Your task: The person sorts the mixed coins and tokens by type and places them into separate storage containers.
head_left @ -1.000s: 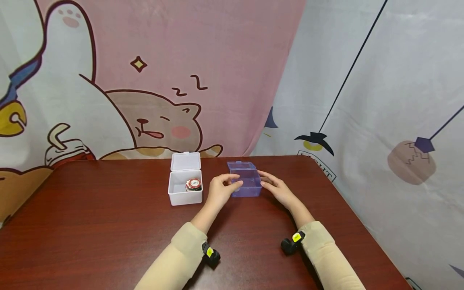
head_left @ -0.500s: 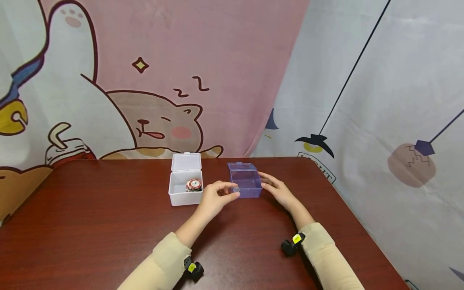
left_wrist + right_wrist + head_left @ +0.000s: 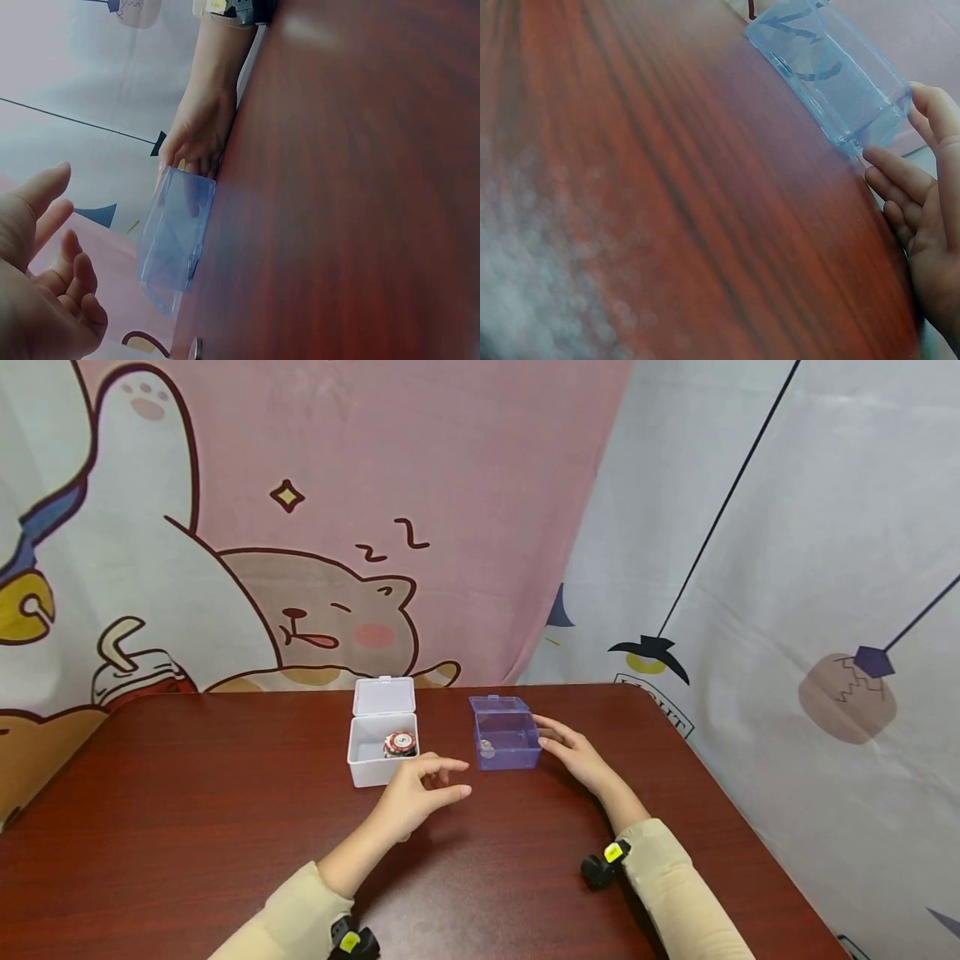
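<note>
My left hand [image 3: 420, 789] is apart from the boxes, thumb and index finger spread with nothing between them. In the left wrist view its other fingers are loosely bent. To its right stands a see-through bluish-purple plastic box [image 3: 517, 760] with its hinged lid [image 3: 498, 704] tipped back. A small round silvery piece [image 3: 487, 749] shows at the box's front left corner. My right hand [image 3: 573, 750] rests its fingertips against the box's right end. The right wrist view shows those fingers [image 3: 900, 176] lying right at the end wall of the clear box [image 3: 832, 82].
A white plastic box [image 3: 382, 772] stands left of the clear one, its lid [image 3: 384, 696] open. Several red-and-white poker chips [image 3: 401, 743] are stacked inside. The dark red-brown table [image 3: 225, 827] reaches back to a printed cloth [image 3: 487, 485].
My left hand has drawn back from the clear box toward the lower left, its thumb and index finger parting. The silvery piece is now uncovered. My right hand has stayed at the box.
</note>
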Tool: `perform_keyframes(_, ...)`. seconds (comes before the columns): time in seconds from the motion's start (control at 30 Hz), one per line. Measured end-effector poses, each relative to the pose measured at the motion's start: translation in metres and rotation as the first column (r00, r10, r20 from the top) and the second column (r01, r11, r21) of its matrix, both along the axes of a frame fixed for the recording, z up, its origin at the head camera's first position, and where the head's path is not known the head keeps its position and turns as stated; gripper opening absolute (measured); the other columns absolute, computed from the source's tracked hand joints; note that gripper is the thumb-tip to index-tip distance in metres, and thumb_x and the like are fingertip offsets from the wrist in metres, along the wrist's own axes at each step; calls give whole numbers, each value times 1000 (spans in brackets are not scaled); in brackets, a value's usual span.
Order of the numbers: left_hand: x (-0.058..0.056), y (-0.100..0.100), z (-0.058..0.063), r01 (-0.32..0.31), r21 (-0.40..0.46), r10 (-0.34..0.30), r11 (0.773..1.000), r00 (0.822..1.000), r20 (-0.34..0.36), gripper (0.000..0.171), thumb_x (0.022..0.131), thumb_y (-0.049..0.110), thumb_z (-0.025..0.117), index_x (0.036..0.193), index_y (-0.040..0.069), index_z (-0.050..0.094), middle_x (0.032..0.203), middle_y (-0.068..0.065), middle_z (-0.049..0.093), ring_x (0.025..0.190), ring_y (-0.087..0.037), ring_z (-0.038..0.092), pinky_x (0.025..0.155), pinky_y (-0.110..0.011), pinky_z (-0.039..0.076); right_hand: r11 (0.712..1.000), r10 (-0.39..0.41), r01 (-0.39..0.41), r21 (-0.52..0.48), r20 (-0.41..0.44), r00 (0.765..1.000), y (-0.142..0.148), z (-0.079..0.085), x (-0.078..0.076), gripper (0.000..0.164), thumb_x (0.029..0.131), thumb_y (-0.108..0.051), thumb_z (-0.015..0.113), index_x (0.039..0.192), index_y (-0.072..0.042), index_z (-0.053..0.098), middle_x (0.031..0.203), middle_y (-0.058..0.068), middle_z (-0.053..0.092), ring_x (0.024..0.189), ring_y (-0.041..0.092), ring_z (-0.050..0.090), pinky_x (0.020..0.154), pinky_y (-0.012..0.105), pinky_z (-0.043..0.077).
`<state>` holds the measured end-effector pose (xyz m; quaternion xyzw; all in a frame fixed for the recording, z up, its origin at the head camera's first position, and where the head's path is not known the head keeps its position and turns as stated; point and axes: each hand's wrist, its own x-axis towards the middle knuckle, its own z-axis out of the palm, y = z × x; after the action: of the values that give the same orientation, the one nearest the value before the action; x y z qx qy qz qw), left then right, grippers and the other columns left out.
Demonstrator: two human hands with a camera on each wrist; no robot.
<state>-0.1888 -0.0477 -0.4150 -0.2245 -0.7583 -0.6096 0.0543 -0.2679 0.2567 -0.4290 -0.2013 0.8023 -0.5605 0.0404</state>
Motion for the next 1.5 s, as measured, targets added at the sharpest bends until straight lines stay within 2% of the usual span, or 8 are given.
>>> perform_keyframes(0.13, 6, -11, 1, 17, -74, -19, 997, 999, -31, 30, 75, 5, 80, 104, 3, 73, 76, -12, 57, 68, -15, 49, 61, -26, 41, 1000, -3, 3, 7, 4, 1000, 0, 1, 1, 48, 98, -12, 54, 143, -2, 42, 133, 25, 52, 121, 38, 49, 101, 54, 33)
perform_keyframes(0.4, 28, -34, 25, 28, -189, -32, 982, 999, -20, 26, 76, -2, 76, 102, -4, 71, 77, -15, 57, 69, -15, 49, 61, -27, 43, 1000, 0, 0, 6, -7, 1000, 1, 1, 1, 48, 98, -12, 54, 144, -2, 41, 133, 25, 52, 122, 38, 48, 101, 54, 32)
perform_keyframes(0.5, 26, -44, 18, 30, -196, -33, 980, 999, -11, 26, 77, -2, 76, 102, -5, 71, 77, -14, 57, 69, -15, 49, 62, -28, 42, 1000, 2, -2, 9, -13, 1000, 1, 0, 0, 49, 98, -13, 54, 144, -2, 41, 133, 25, 52, 122, 38, 49, 101, 54, 32)
perform_keyframes(0.7, 14, -62, -12, 35, -207, -28, 978, 999, 39, 31, 76, 7, 79, 105, -3, 71, 80, -11, 58, 67, -13, 49, 58, -26, 41, 1000, 0, 0, 9, -10, 1000, 1, 1, 1, 48, 98, -13, 55, 143, -2, 42, 132, 25, 52, 122, 38, 49, 101, 54, 33)
perform_keyframes(0.8, 11, -70, -20, 43, -222, -31, 974, 998, 57, 34, 76, 12, 81, 105, 0, 71, 79, -6, 58, 65, -12, 48, 56, -24, 40, 1000, 7, -7, 7, -13, 1000, 1, 1, 0, 48, 98, -12, 54, 143, -1, 41, 133, 26, 51, 122, 39, 48, 101, 54, 32)
perform_keyframes(1.13, 13, -79, -28, 67, -309, -47, 949, 996, 72, 32, 74, 16, 83, 100, 2, 73, 73, -1, 55, 61, -6, 46, 54, -23, 40, 1000, 14, -13, 16, -20, 1000, 1, 1, -1, 48, 99, -10, 53, 144, -1, 40, 133, 26, 51, 122, 40, 48, 101, 53, 33)
perform_keyframes(1.33, 14, -83, -27, 64, -382, -58, 922, 998, 26, 29, 71, 16, 84, 96, 5, 74, 72, 1, 55, 62, -7, 46, 57, -24, 41, 1000, 0, 0, -1, -6, 1000, 4, -10, -8, 48, 98, -14, 55, 144, -7, 43, 133, 23, 52, 122, 37, 49, 102, 54, 31)
perform_keyframes(1.5, 14, -83, -27, 26, -474, -55, 880, 997, -48, 29, 66, 19, 87, 91, 12, 76, 71, 8, 53, 64, -8, 46, 59, -26, 38, 1000, -2, 2, 1, -4, 1000, 4, -9, -7, 48, 98, -15, 55, 144, -8, 43, 133, 22, 53, 122, 36, 49, 102, 53, 32)
